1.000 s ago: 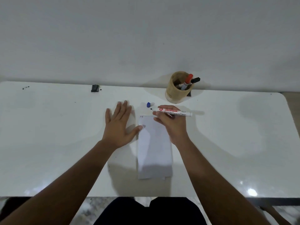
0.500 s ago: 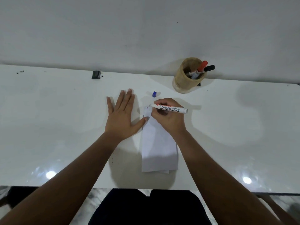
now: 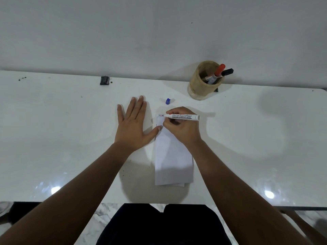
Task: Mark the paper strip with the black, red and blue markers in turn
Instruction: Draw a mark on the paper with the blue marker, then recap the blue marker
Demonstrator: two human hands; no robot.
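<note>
A white paper strip (image 3: 172, 160) lies lengthwise on the white table, with small black and red marks at its far end. My right hand (image 3: 182, 128) grips an uncapped white marker (image 3: 184, 116), held almost level, its tip touching the paper's far left corner beside those marks. My left hand (image 3: 132, 124) lies flat on the table, fingers spread, its thumb pressing the strip's left edge. A blue cap (image 3: 168, 101) lies just beyond the paper. The red marker (image 3: 218, 70) and black marker (image 3: 227, 72) stand in a wooden cup (image 3: 200, 85).
The white table (image 3: 53, 138) runs to a white wall behind. A small black object (image 3: 104, 80) sits near the back edge at left. The table's front edge is close to my dark-clothed lap.
The view has tilted down and moved closer. My right hand has brought the marker tip down onto the strip's far end; the left hand keeps pressing the paper.
</note>
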